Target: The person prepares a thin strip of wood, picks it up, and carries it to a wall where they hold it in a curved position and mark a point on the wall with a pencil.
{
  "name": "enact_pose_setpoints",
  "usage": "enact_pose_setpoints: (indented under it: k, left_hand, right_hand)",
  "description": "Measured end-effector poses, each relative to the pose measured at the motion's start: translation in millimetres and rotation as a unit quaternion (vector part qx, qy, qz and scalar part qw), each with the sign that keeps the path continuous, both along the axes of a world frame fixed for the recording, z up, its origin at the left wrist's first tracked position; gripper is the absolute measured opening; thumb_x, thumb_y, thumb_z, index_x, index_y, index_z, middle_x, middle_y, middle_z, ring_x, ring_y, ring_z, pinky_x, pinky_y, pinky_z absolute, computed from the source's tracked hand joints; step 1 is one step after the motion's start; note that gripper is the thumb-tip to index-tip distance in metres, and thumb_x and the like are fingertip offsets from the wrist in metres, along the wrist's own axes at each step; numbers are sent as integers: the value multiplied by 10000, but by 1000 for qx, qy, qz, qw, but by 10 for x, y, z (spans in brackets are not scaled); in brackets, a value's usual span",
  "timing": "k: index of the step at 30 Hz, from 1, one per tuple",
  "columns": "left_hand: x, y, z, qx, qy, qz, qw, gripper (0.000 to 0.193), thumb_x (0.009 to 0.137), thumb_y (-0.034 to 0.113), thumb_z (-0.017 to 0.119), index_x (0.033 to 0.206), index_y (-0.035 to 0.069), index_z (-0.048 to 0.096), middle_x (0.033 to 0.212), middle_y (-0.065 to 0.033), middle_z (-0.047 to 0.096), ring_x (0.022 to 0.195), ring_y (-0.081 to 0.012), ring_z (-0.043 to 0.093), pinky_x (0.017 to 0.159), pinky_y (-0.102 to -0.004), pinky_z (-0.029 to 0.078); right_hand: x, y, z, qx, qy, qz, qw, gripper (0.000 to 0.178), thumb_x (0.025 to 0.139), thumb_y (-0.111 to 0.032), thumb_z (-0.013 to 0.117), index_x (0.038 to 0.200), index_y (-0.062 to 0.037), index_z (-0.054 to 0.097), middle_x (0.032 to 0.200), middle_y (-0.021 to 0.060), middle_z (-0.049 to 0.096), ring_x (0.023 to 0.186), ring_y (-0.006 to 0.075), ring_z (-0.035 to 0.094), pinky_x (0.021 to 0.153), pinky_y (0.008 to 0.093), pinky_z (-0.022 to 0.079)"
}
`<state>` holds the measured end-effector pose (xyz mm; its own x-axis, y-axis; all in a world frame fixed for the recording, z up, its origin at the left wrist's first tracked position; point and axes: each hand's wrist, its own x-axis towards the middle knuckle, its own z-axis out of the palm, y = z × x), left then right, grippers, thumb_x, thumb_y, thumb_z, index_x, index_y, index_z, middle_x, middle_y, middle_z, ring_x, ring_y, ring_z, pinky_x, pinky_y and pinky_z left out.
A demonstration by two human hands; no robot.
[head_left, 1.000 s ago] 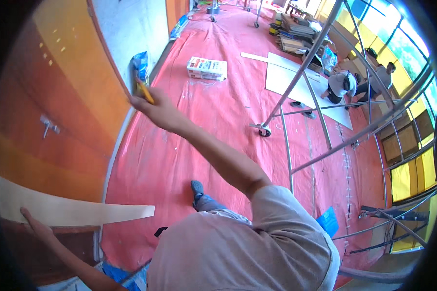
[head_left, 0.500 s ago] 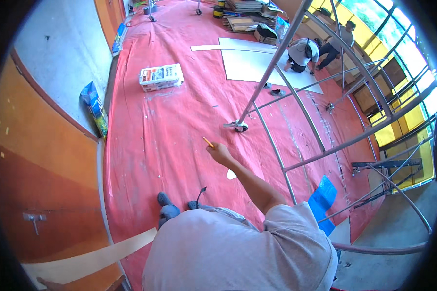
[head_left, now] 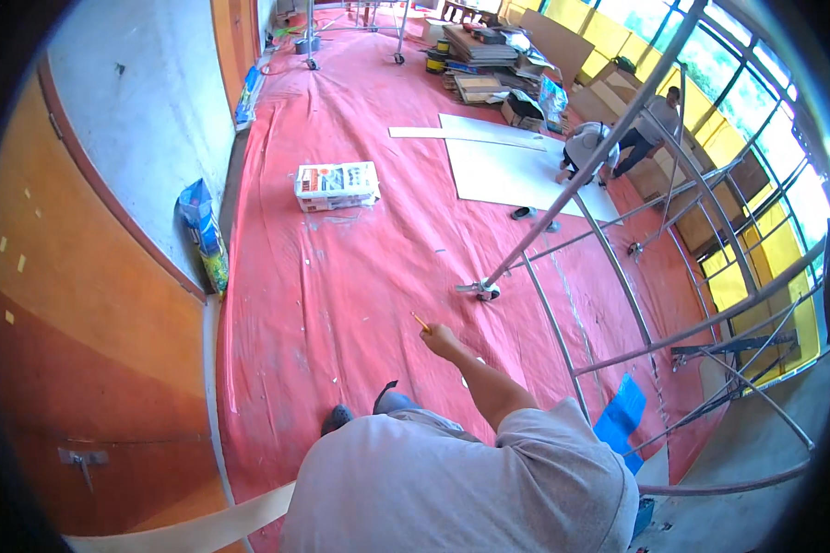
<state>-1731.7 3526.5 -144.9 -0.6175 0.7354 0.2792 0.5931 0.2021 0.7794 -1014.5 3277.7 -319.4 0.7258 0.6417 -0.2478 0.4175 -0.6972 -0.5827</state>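
My right hand [head_left: 444, 342] is stretched out ahead of me above the red floor covering [head_left: 360, 286]. Its fingers are closed around a thin orange-yellow pencil [head_left: 420, 322], whose end sticks out to the upper left. A long pale strip [head_left: 194, 532] runs along my left side at the lower edge and passes behind my shirt. My left hand is out of the picture, so its grip is hidden.
Scaffolding on casters [head_left: 484, 291] stands to my right. Beyond it, a crouching person [head_left: 583, 147] works at a large white sheet [head_left: 503, 173], near a standing person [head_left: 650, 129]. A white box [head_left: 337, 187] lies ahead; an orange door [head_left: 92, 350] is left.
The view has tilted up, so floor objects appear lower and farther right. My left hand, seen earlier at the strip, has dropped out of view. My right hand still grips the pencil.
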Motion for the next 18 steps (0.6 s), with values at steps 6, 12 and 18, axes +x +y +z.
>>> enact_pose_setpoints:
  k: [6, 12, 18]
  left_hand:
    - [31, 309, -173, -28, 20, 10, 999, 448, 949, 329, 639, 1234, -9, 569, 1143, -161, 610, 1030, -306, 591, 925, -401, 479]
    - [396, 767, -214, -42, 62, 10, 997, 424, 940, 322, 650, 1205, -2, 586, 1098, -153, 624, 997, -301, 596, 901, -398, 487]
    - [1169, 1297, -174, 29, 153, 10, 988, 401, 931, 315, 661, 1176, 4, 603, 1052, -144, 638, 964, -295, 600, 878, -395, 496]
  right_hand:
    - [-184, 341, -168, -71, 20, 106, 992, 331, 876, -334, 560, 958, -47, 704, 884, 226, 689, 815, 399, 667, 738, 520, 506]
    - [176, 343, -287, -98, 72, 109, 987, 336, 858, -326, 557, 942, -45, 722, 952, 232, 693, 899, 418, 662, 778, 527, 507]
    - [865, 255, -663, -154, 99, 81, 980, 302, 829, -312, 594, 943, -65, 723, 889, 212, 705, 857, 378, 682, 769, 488, 521]
